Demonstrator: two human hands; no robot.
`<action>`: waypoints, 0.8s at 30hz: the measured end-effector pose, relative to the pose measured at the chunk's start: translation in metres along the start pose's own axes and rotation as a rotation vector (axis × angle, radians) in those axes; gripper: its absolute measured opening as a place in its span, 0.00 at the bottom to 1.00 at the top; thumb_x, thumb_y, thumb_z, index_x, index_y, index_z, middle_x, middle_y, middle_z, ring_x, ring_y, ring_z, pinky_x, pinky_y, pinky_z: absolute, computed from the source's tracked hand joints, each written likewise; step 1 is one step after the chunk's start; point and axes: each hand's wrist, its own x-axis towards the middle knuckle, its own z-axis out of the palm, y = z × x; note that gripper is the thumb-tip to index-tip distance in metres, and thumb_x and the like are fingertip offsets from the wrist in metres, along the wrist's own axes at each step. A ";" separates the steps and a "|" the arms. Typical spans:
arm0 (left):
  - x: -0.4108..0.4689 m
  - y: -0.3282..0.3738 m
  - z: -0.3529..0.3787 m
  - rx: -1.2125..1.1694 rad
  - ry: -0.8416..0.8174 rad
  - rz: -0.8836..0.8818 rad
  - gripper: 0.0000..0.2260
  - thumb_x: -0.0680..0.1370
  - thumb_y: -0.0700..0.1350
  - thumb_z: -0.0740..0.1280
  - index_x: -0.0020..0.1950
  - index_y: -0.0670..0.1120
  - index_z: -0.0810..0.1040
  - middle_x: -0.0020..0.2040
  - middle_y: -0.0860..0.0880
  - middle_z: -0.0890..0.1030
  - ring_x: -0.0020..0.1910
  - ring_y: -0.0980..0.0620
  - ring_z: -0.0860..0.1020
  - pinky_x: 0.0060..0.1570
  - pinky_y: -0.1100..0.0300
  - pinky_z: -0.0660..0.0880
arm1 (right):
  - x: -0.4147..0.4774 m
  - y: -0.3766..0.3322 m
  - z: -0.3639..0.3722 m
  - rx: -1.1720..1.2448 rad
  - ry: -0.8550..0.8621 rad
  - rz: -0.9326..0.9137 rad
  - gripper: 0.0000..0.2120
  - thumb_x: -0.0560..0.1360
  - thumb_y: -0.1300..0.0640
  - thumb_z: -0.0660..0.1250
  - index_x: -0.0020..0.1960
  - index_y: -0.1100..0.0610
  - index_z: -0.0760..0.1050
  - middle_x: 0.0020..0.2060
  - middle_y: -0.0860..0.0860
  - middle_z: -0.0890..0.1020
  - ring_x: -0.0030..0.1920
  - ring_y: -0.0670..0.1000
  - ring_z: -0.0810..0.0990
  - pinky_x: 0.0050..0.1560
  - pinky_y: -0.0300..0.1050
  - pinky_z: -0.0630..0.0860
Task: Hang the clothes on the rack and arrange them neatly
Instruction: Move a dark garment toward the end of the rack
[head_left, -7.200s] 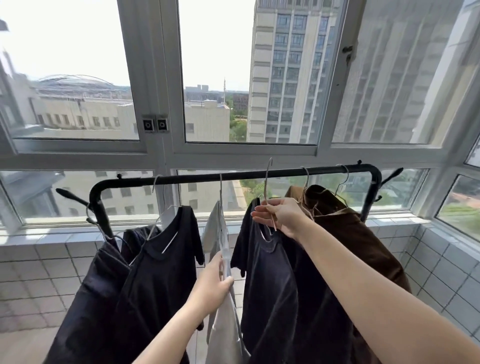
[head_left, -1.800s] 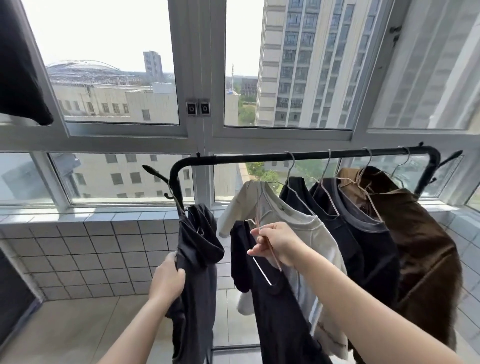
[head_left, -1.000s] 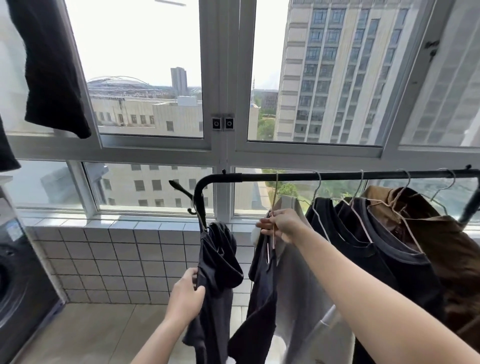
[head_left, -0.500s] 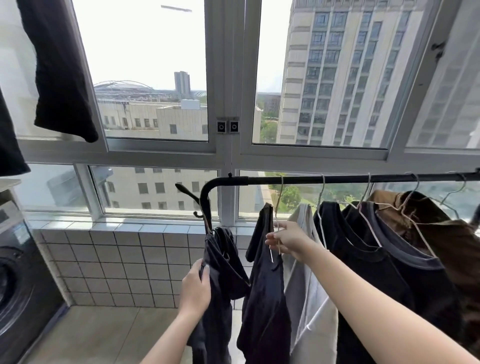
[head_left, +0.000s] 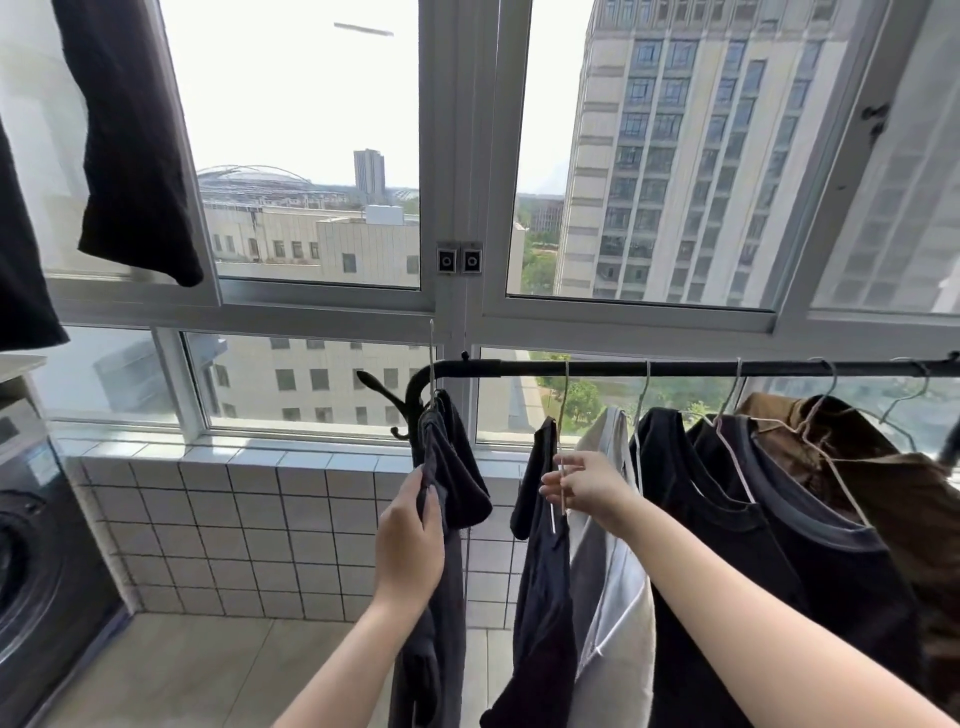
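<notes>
A black rack bar (head_left: 675, 370) runs across the window from centre to right. My left hand (head_left: 410, 540) grips a dark grey garment (head_left: 447, 462) on a wire hanger whose hook (head_left: 431, 364) rises above the rack's left end. My right hand (head_left: 587, 488) pinches the wire hanger (head_left: 563, 415) of a black shirt (head_left: 540, 571) that hangs on the bar. To its right hang a white shirt (head_left: 613, 545), two dark shirts (head_left: 737, 519) and a brown garment (head_left: 883, 483).
A washing machine (head_left: 36, 545) stands at the far left. Dark clothes (head_left: 135, 145) hang overhead at the top left. A tiled low wall (head_left: 234, 519) and window frames lie behind the rack. Tiled floor (head_left: 208, 670) shows below left.
My left hand has lifted the dark grey garment so its hanger hook now stands above the rack's left end. My right hand stays on the black shirt's hanger, now hooked on the bar.
</notes>
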 end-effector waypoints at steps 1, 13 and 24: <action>0.000 0.006 0.001 -0.004 -0.016 0.032 0.14 0.81 0.40 0.59 0.65 0.42 0.74 0.47 0.52 0.83 0.43 0.61 0.80 0.50 0.61 0.78 | -0.001 -0.001 -0.002 -0.001 0.008 -0.005 0.20 0.76 0.76 0.51 0.68 0.69 0.64 0.38 0.59 0.77 0.36 0.55 0.79 0.30 0.38 0.80; -0.001 0.025 0.039 0.024 -0.207 -0.078 0.10 0.80 0.39 0.57 0.56 0.43 0.77 0.29 0.53 0.75 0.24 0.58 0.70 0.28 0.68 0.69 | -0.006 -0.007 -0.023 0.016 0.014 -0.034 0.18 0.76 0.72 0.58 0.67 0.70 0.65 0.41 0.63 0.78 0.35 0.55 0.81 0.31 0.39 0.82; -0.016 0.016 0.070 0.031 -0.301 -0.120 0.15 0.80 0.42 0.56 0.66 0.49 0.72 0.38 0.47 0.80 0.33 0.49 0.77 0.36 0.58 0.73 | -0.005 0.014 -0.019 -0.048 0.007 -0.114 0.11 0.80 0.65 0.56 0.55 0.70 0.73 0.32 0.58 0.75 0.30 0.55 0.81 0.31 0.41 0.82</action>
